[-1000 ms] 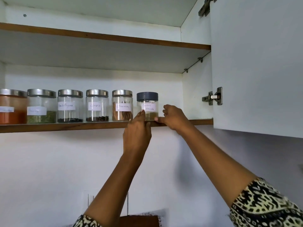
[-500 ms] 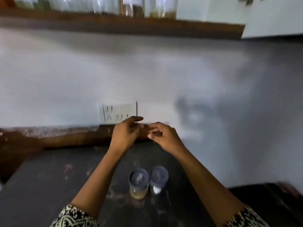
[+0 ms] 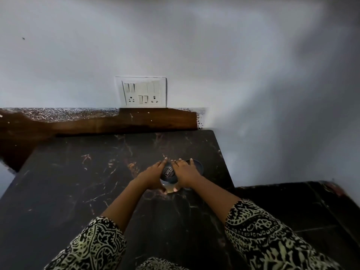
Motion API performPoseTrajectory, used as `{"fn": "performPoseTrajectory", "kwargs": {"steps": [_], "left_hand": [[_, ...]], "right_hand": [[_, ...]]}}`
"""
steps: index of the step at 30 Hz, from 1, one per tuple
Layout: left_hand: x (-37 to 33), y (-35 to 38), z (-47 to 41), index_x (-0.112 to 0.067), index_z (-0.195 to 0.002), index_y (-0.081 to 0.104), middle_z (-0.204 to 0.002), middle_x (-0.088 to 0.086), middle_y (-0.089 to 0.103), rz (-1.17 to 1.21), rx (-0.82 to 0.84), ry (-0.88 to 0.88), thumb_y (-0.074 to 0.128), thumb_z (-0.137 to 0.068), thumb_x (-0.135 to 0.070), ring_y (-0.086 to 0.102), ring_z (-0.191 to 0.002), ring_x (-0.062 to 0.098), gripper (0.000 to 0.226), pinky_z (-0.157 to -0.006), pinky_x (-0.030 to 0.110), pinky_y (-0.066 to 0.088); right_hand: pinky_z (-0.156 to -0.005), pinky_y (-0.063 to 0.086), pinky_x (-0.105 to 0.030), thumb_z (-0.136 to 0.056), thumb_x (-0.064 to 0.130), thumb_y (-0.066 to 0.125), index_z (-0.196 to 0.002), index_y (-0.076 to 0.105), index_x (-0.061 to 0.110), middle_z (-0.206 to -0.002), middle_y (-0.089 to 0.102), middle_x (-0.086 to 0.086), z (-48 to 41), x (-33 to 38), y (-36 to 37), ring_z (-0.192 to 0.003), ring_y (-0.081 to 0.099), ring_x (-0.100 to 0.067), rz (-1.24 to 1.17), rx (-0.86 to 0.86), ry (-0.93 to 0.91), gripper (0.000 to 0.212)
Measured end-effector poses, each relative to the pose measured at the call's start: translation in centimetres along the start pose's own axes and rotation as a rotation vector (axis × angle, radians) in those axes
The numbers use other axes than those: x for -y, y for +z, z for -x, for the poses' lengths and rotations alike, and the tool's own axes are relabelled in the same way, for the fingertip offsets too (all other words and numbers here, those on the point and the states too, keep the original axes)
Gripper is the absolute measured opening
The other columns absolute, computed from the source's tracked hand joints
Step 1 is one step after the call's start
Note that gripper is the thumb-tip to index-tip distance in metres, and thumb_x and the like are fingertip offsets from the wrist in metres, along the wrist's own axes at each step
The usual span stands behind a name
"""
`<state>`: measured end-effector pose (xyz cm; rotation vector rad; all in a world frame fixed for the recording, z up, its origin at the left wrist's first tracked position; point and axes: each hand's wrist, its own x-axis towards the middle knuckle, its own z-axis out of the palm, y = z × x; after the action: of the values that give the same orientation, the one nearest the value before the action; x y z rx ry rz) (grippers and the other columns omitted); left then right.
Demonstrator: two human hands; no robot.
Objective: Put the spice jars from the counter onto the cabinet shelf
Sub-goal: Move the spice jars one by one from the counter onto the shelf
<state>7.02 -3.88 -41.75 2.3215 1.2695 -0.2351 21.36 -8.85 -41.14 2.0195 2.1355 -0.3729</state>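
Note:
Two spice jars with dark grey lids stand side by side on the black marble counter (image 3: 78, 182). My left hand (image 3: 153, 177) and my right hand (image 3: 185, 173) are cupped around the left spice jar (image 3: 169, 173), one on each side, with the thumbs meeting at its front. Its lid with a small logo shows between the hands, and a bit of pale contents shows below. The right spice jar (image 3: 199, 167) is mostly hidden behind my right hand; only part of its lid shows. The cabinet shelf is out of view.
A white switch and socket plate (image 3: 143, 92) sits on the wall above a brown wooden backsplash (image 3: 136, 121). The counter ends at the white wall on the right. A lower dark surface (image 3: 292, 207) lies to the right of the counter.
The view has dropped from the shelf to the counter. Both hands came down from the shelf edge and closed around the left jar.

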Motion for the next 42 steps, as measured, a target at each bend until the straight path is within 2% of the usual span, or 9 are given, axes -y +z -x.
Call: {"fn": "performPoseTrajectory", "kwargs": {"steps": [3, 8, 13, 18, 22, 26, 32, 39, 42], "left_hand": [[0.0, 1.3, -0.3, -0.020, -0.151, -0.003, -0.155, 0.007, 0.024, 0.019, -0.077, -0.026, 0.083, -0.065, -0.029, 0.035, -0.137, 0.027, 0.122, -0.112, 0.043, 0.033], [0.4, 1.3, 0.1, -0.024, -0.133, 0.041, -0.127, 0.001, 0.059, 0.187, -0.284, -0.009, 0.083, -0.062, -0.029, 0.058, -0.113, 0.020, 0.083, -0.096, 0.033, 0.047], [0.2, -2.7, 2.0, -0.019, -0.136, 0.043, -0.127, 0.002, 0.059, 0.354, -0.406, 0.073, 0.086, -0.059, -0.026, 0.056, -0.113, 0.016, 0.089, -0.092, 0.025, 0.043], [-1.6, -9.2, 4.7, -0.018, -0.142, 0.038, -0.132, -0.001, 0.055, 0.529, -0.476, 0.245, 0.088, -0.057, -0.030, 0.056, -0.110, 0.009, 0.099, -0.091, 0.019, 0.046], [-4.7, -13.7, 7.0, -0.019, -0.134, 0.048, -0.118, -0.013, 0.061, 0.730, -0.560, 0.400, 0.087, -0.060, -0.022, 0.060, -0.102, -0.006, 0.085, -0.078, 0.004, 0.046], [-8.1, -17.6, 8.9, -0.028, -0.120, 0.060, -0.110, -0.013, 0.069, 0.888, -0.645, 0.523, 0.086, -0.055, -0.037, 0.063, -0.101, -0.003, 0.070, -0.080, 0.011, 0.051], [-13.0, -22.8, 10.5, -0.019, -0.110, 0.068, -0.102, -0.006, 0.074, 0.961, -0.724, 0.613, 0.082, -0.061, -0.043, 0.068, -0.097, 0.010, 0.056, -0.089, 0.036, 0.054], [-16.8, -26.6, 12.2, -0.019, -0.114, 0.067, -0.103, -0.004, 0.073, 1.033, -0.758, 0.710, 0.073, -0.059, -0.043, 0.070, -0.092, 0.011, 0.061, -0.078, 0.029, 0.058], [-17.8, -27.8, 13.1, -0.011, -0.114, 0.066, -0.099, -0.001, 0.073, 1.089, -0.729, 0.772, 0.072, -0.062, -0.036, 0.070, -0.089, 0.011, 0.058, -0.070, 0.023, 0.057]], "right_hand": [[-0.116, 0.003, -0.056, -0.078, 0.044, 0.068, -0.150, 0.011, 0.010, -0.156, 0.020, -0.012, -0.3, 0.4, 0.7, -0.145, 0.014, -0.028, -0.016, -0.062, 0.029, 0.098], [-0.118, 0.004, -0.049, -0.076, 0.037, 0.071, -0.148, 0.020, 0.008, -0.148, 0.034, -0.012, -0.5, 0.6, 0.5, -0.138, 0.030, -0.028, -0.082, -0.145, 0.028, 0.092], [-0.108, 0.031, -0.034, -0.074, 0.025, 0.075, -0.146, 0.027, 0.011, -0.144, 0.036, -0.010, 1.0, -0.6, -5.0, -0.131, 0.038, -0.025, -0.384, -0.194, -0.087, 0.088], [-0.099, 0.034, -0.024, -0.068, 0.031, 0.081, -0.145, 0.033, 0.017, -0.143, 0.040, -0.002, 4.8, -1.7, -13.0, -0.128, 0.040, -0.016, -0.562, -0.314, -0.150, 0.092], [-0.093, 0.040, -0.019, -0.068, 0.029, 0.082, -0.138, 0.043, 0.018, -0.139, 0.048, 0.000, 8.3, -2.5, -18.0, -0.119, 0.047, -0.010, -0.742, -0.470, -0.178, 0.081], [-0.097, 0.046, -0.025, -0.068, 0.030, 0.080, -0.135, 0.047, 0.021, -0.136, 0.052, 0.004, 11.1, -3.0, -21.6, -0.117, 0.052, -0.011, -0.931, -0.646, -0.168, 0.076], [-0.089, 0.042, -0.008, -0.077, 0.030, 0.073, -0.136, 0.046, 0.023, -0.132, 0.054, 0.008, 14.5, -3.4, -26.4, -0.118, 0.050, -0.005, -1.089, -0.889, -0.211, 0.066], [-0.106, 0.040, -0.028, -0.072, 0.034, 0.070, -0.143, 0.034, 0.030, -0.140, 0.047, 0.013, 17.0, -4.6, -29.3, -0.130, 0.043, -0.009, -1.195, -0.915, -0.308, 0.079], [-0.099, 0.046, -0.029, -0.070, 0.036, 0.066, -0.137, 0.038, 0.035, -0.132, 0.053, 0.011, 17.6, -4.7, -29.7, -0.123, 0.051, -0.013, -1.260, -0.818, -0.380, 0.073]]}}
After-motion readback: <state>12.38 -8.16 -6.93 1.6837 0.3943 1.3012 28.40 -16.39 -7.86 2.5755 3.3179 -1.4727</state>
